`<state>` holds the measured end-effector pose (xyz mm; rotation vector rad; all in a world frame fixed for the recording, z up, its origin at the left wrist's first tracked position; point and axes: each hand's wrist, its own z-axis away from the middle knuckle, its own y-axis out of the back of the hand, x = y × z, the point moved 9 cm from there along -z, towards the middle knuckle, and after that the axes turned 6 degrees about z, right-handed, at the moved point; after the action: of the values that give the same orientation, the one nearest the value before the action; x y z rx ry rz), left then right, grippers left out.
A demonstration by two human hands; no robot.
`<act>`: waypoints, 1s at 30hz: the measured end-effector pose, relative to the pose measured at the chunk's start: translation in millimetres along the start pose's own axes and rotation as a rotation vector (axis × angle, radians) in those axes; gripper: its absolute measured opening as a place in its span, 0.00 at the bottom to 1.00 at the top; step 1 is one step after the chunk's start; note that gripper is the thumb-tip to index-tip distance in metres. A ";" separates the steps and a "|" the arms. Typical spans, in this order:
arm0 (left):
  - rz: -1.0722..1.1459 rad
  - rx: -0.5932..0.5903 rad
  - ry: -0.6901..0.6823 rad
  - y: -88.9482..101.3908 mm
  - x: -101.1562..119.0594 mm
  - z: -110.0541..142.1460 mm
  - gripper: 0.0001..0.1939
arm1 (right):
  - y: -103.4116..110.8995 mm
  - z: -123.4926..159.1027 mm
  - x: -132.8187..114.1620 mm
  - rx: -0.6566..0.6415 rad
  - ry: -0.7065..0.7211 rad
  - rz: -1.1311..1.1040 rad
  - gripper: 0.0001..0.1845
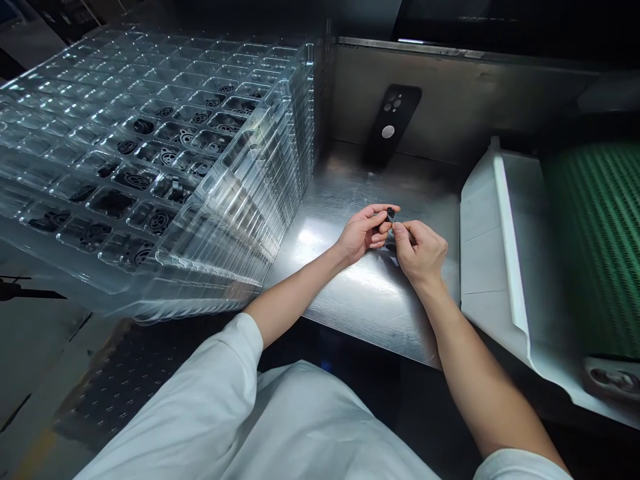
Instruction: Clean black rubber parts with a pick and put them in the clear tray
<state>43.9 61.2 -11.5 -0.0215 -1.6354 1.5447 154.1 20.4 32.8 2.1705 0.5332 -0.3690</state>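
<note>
Over the metal worktop [340, 293], my two hands are close together in front of me. My left hand [361, 233] pinches a small black part [391, 214] between thumb and fingers; its exact kind is too small to make out. Just to the right, my right hand [421, 249] is closed, thumb against forefinger, with the fingertips at the lower edge of that part. Whatever the right fingers hold is mostly hidden; it may be a thin tool. Left of my hands stands a tall stack of clear plastic trays [260, 193], with black round parts [160, 220] in several top compartments.
A dark phone-shaped object [393, 123] with a pale disc leans on the metal back wall [475, 100]. To the right, a white guard [485, 253] borders a green ribbed conveyor belt [600, 240]. A black perforated mat [125, 380] lies low on the left.
</note>
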 end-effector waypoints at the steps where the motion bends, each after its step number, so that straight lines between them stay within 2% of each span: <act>1: 0.003 -0.007 -0.003 -0.5 0.4 0.1 0.08 | 0.4 0.0 0.5 0.006 -0.003 0.002 0.23; 8: 0.013 -0.006 0.007 1.0 -1.1 -0.4 0.08 | -1.8 0.6 1.7 -0.012 -0.022 0.015 0.25; 12: 0.021 -0.038 0.001 -0.9 -1.1 -1.0 0.07 | 1.2 0.6 3.2 0.021 -0.021 0.012 0.24; 17: 0.033 -0.054 -0.004 -1.8 -0.4 -1.0 0.07 | -2.0 0.5 2.1 -0.023 -0.008 0.015 0.24; 23: 0.029 -0.057 -0.005 -4.4 1.2 0.5 0.08 | 1.5 0.1 2.2 0.006 -0.014 0.027 0.24; 30: 0.005 -0.014 0.018 1.2 -2.4 -2.6 0.08 | 6.8 -2.3 7.6 0.024 -0.045 0.046 0.23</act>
<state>46.3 62.3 -14.2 -0.0474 -1.6333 1.5329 164.2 20.4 35.5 2.1884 0.4552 -0.4000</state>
